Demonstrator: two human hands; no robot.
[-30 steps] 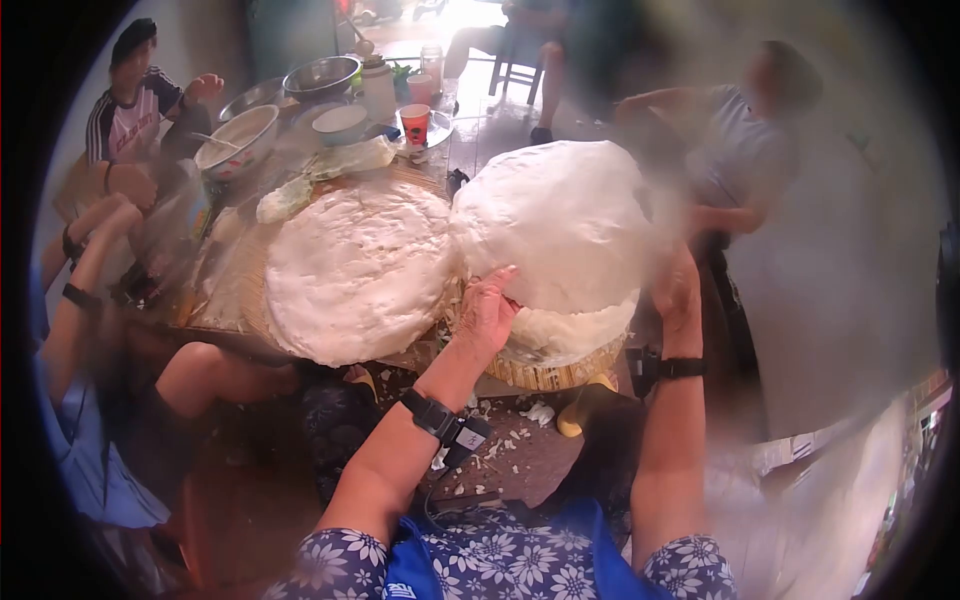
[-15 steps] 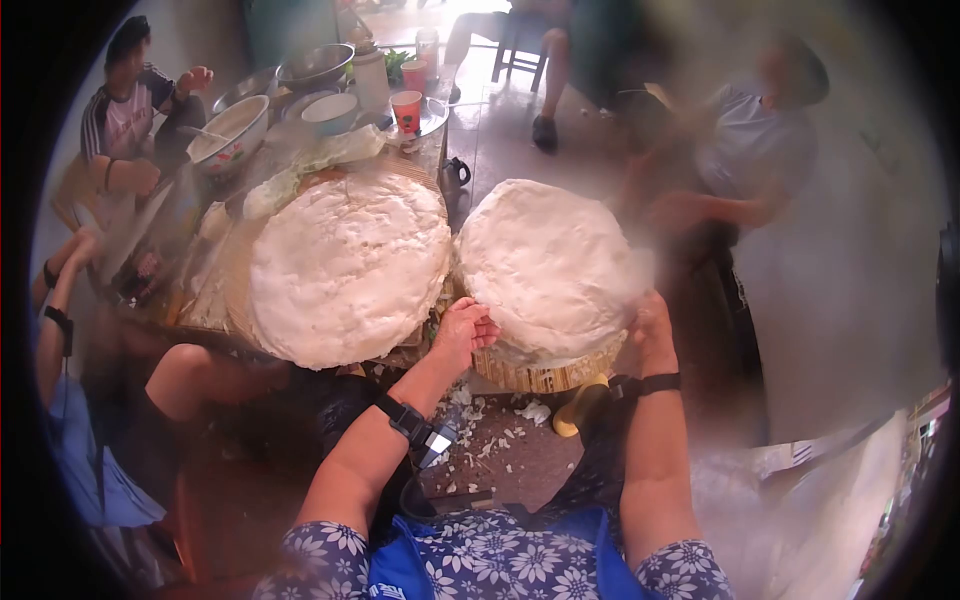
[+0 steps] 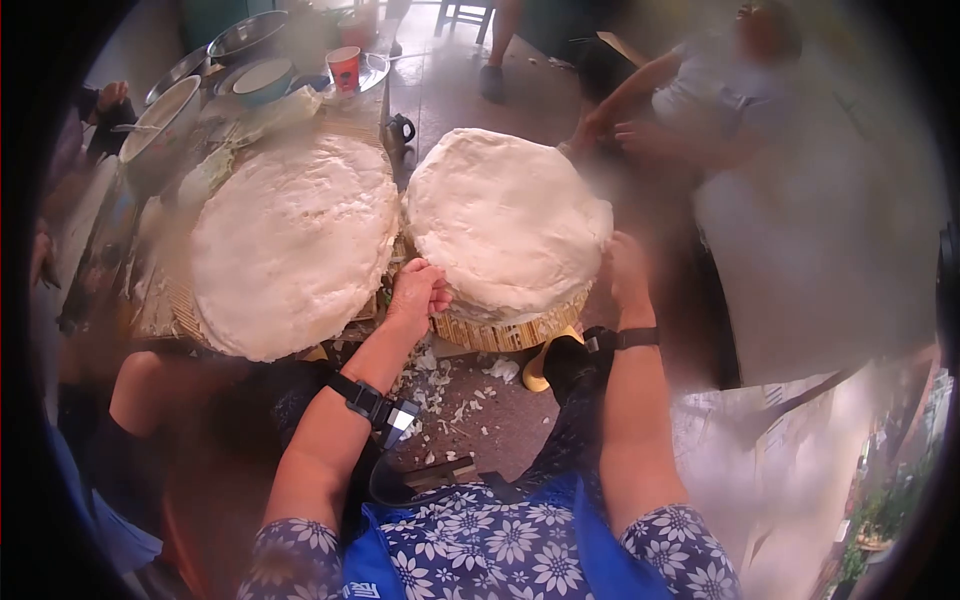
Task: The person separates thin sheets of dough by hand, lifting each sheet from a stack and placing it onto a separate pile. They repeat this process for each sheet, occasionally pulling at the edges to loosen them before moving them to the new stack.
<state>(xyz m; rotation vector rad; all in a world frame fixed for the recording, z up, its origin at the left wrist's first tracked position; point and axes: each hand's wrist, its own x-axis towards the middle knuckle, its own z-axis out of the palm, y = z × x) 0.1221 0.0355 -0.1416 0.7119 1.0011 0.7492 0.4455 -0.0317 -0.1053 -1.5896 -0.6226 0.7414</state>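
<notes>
In front of me a thick round white slab point(image 3: 510, 215), dough-like and lumpy on top, rests on a round straw-coloured slatted base point(image 3: 515, 330). At its near left edge is my left hand point(image 3: 420, 288), its fingers curled in; what they hold, if anything, is hidden. My right hand point(image 3: 628, 272) is at the slab's right edge, its fingers partly hidden and blurred by a smudge on the view. To the left, a second wide white slab point(image 3: 295, 250) of the same look lies on a slatted mat point(image 3: 185, 318).
Bowls point(image 3: 265, 77) and a red paper cup point(image 3: 344, 70) stand at the back left of the table. White scraps point(image 3: 450, 400) litter the floor between my legs. Another person point(image 3: 715, 90) sits at the right, arms reaching toward the slab's far side. A dark stool point(image 3: 465, 18) is farther back.
The view has shifted, so both slabs appear farther left and higher. The person on the right has leaned in and stretched an arm toward the slab. My hands stay at its edges.
</notes>
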